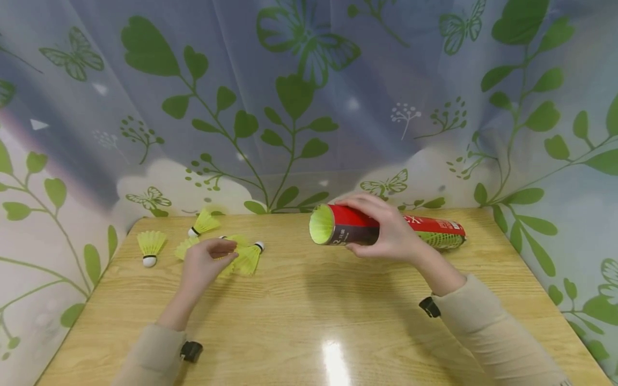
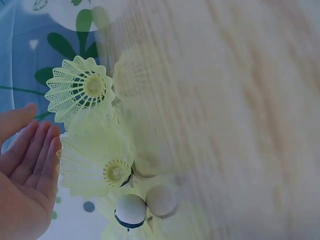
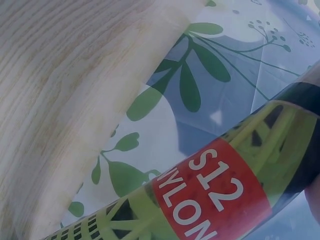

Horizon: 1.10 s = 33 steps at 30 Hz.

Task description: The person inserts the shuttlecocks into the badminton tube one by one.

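Observation:
In the head view my right hand grips a red and clear shuttlecock tube around its middle. The tube's open mouth faces left, with a yellow shuttlecock showing inside it. "S12 NYLON" is printed on the tube in the right wrist view, and more yellow skirts show through its wall. On the left, my left hand hovers at a cluster of yellow shuttlecocks, partly covering them. The left wrist view shows its fingers extended beside a shuttlecock skirt, thumb apart, holding nothing.
One shuttlecock stands apart at the left, cork toward me. Another shuttlecock lies near the back edge of the wooden table. A leaf-patterned curtain hangs right behind the table and along both sides.

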Each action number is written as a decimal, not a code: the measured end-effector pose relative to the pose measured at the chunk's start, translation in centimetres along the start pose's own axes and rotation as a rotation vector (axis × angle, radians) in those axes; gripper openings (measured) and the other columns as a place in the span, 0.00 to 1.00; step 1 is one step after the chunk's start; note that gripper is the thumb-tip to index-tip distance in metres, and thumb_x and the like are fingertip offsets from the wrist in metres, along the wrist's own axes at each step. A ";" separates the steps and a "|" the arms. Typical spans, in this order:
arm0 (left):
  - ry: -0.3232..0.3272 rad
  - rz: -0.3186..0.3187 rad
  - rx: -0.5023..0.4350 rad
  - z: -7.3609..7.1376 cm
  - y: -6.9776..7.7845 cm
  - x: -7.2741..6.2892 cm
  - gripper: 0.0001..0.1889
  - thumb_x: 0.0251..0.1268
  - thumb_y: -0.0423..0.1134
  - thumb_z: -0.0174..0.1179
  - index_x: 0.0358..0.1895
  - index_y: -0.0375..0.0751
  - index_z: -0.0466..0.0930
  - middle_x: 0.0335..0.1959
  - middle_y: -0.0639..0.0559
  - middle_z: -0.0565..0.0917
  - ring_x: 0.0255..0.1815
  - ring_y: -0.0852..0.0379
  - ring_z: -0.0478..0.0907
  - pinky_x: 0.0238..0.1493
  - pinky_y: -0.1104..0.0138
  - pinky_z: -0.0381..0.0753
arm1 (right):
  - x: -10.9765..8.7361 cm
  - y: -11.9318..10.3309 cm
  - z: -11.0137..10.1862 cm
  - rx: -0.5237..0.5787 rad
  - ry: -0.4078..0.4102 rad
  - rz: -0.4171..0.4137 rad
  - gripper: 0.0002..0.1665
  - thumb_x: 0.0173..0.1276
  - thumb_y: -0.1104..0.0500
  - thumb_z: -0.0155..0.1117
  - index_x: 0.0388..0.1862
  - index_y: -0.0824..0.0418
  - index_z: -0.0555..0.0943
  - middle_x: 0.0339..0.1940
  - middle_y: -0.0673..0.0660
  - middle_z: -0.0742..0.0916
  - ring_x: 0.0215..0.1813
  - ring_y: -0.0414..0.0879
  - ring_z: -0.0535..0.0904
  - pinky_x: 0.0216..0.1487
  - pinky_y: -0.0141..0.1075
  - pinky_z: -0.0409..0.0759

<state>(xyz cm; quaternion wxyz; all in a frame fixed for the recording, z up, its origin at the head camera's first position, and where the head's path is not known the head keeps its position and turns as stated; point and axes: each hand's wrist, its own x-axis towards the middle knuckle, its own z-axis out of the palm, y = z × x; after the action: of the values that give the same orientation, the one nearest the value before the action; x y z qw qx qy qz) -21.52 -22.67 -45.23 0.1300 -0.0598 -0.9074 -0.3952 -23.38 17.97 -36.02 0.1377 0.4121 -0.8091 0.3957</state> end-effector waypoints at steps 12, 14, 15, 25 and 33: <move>-0.032 0.102 0.160 0.7 0.1 1.0 0.10 0.64 0.30 0.75 0.47 0.32 0.91 0.42 0.36 0.93 0.43 0.38 0.92 0.48 0.45 0.90 | 0.1 0.0 0.0 0.001 -0.002 -0.010 0.44 0.50 0.64 0.83 0.69 0.59 0.80 0.69 0.60 0.83 0.65 0.56 0.79 0.52 0.47 0.85; -0.037 0.108 0.182 0.8 0.1 1.1 0.09 0.65 0.31 0.74 0.47 0.32 0.91 0.42 0.37 0.93 0.43 0.38 0.91 0.48 0.45 0.90 | 0.1 0.0 0.0 0.000 -0.003 -0.010 0.44 0.50 0.64 0.83 0.69 0.58 0.80 0.69 0.60 0.83 0.65 0.55 0.79 0.53 0.47 0.85; -0.037 0.110 0.188 0.8 0.2 1.2 0.09 0.65 0.31 0.74 0.46 0.33 0.91 0.42 0.37 0.93 0.43 0.38 0.91 0.47 0.45 0.90 | 0.1 0.1 0.0 0.000 -0.004 -0.009 0.44 0.50 0.64 0.83 0.70 0.58 0.80 0.69 0.60 0.83 0.65 0.55 0.79 0.53 0.47 0.85; -0.034 0.127 0.200 1.1 0.2 1.5 0.03 0.67 0.31 0.73 0.41 0.36 0.93 0.38 0.40 0.94 0.39 0.43 0.91 0.42 0.49 0.90 | 0.0 -0.1 0.0 0.004 -0.008 0.014 0.44 0.51 0.64 0.83 0.70 0.58 0.80 0.70 0.60 0.83 0.65 0.55 0.79 0.54 0.47 0.84; -0.056 0.104 0.206 1.1 0.3 1.4 0.03 0.69 0.31 0.71 0.41 0.35 0.93 0.39 0.38 0.93 0.38 0.43 0.91 0.41 0.51 0.91 | -0.1 0.1 0.0 0.007 -0.008 0.013 0.44 0.51 0.64 0.83 0.70 0.58 0.80 0.70 0.60 0.83 0.65 0.55 0.79 0.54 0.47 0.84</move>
<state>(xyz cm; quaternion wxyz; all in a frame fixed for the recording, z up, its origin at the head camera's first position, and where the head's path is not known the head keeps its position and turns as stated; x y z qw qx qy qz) -23.00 -21.63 -45.35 0.1304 -0.1043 -0.9422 -0.2906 -23.38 18.05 -36.08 0.1304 0.4090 -0.8109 0.3976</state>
